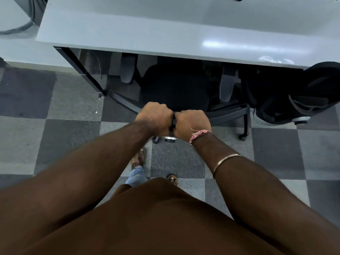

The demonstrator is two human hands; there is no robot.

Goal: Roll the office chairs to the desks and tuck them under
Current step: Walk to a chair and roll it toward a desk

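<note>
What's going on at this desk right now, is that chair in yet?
A person stands behind a black office chair, left hand and right hand side by side with fingers curled round the top of its backrest. The seat and both armrests already sit under the white desk, while the backrest is at the desk edge. A second black chair stands to the right, partly under the same desk.
</note>
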